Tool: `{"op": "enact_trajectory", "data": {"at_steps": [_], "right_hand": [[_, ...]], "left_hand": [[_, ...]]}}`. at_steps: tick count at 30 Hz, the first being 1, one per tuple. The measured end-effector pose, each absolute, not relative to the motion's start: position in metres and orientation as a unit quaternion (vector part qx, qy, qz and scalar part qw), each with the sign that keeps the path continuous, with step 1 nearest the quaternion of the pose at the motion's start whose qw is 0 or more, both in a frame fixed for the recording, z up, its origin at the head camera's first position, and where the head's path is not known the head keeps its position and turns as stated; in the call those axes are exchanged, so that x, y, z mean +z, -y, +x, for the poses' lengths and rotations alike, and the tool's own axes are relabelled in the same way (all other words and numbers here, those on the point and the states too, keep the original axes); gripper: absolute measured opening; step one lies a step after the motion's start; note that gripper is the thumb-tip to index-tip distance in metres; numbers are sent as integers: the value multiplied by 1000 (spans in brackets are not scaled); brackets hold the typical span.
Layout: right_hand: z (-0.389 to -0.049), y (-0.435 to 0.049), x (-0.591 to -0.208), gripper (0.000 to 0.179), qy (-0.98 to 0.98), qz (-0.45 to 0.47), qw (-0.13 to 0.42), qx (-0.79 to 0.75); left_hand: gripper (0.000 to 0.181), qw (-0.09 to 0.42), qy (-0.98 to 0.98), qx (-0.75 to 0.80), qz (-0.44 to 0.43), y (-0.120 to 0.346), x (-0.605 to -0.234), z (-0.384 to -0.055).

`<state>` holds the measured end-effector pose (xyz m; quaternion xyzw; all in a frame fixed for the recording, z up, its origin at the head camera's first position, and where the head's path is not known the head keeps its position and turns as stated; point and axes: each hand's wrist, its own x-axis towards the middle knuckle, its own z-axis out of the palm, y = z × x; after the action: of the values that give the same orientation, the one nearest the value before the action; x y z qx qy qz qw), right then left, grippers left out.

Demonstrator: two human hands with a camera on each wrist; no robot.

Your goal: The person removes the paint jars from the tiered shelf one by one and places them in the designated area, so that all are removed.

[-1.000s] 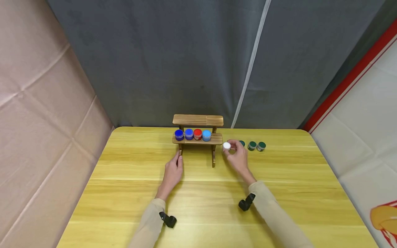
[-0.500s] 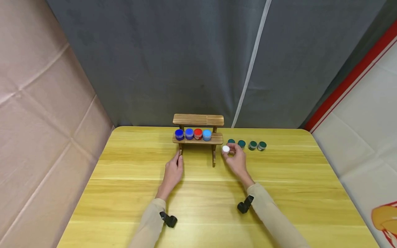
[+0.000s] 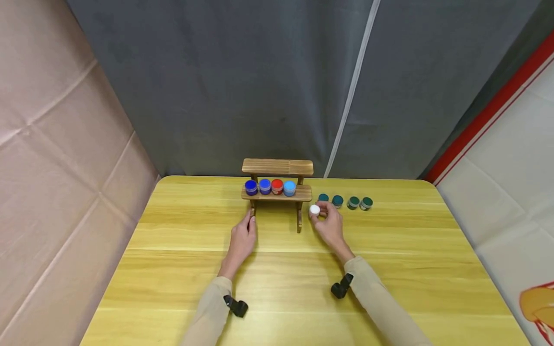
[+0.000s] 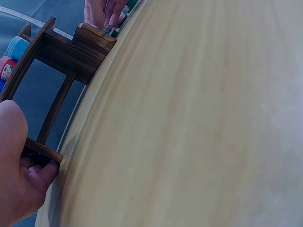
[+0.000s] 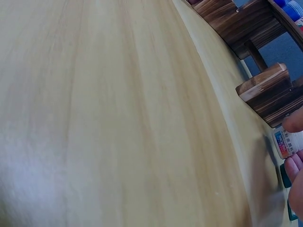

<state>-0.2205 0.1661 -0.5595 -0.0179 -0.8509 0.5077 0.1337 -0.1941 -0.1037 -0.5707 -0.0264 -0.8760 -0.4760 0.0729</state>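
A two-tier wooden rack (image 3: 277, 166) stands near the table's back edge. Its lower shelf bears a row of small paint jars: dark blue (image 3: 251, 187), blue (image 3: 265, 186), red (image 3: 277, 187) and light blue (image 3: 289, 188). My left hand (image 3: 242, 240) grips the foot of the rack's left leg; in the left wrist view the fingers (image 4: 41, 177) curl beneath that foot. Right of the rack, my right hand (image 3: 331, 228) pinches a white-lidded paint jar (image 3: 314, 210) between thumb and fingers. Its printed label (image 5: 285, 143) shows in the right wrist view, close by the rack's right foot (image 5: 265, 85).
Several green-lidded jars (image 3: 353, 203) stand in a row on the wooden table (image 3: 277, 288), right of the rack and partly behind my right hand. A dark grey curtain (image 3: 216, 96) hangs behind the table. Pale sheets hang at the left (image 3: 65, 168) and right (image 3: 502, 192).
My right hand, with the white-lidded jar, has drifted slightly left and toward me, uncovering the nearest green-lidded jar. My left hand keeps its grip on the rack's leg.
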Motion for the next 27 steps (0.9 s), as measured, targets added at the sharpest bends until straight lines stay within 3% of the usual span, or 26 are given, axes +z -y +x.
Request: {"op": "enact_trajectory", "data": {"at_steps": [27], "right_hand": [[-224, -166, -543, 36, 845, 7, 158, 511]], "left_hand": [[49, 67, 872, -484, -25, 104, -570, -193]]}}
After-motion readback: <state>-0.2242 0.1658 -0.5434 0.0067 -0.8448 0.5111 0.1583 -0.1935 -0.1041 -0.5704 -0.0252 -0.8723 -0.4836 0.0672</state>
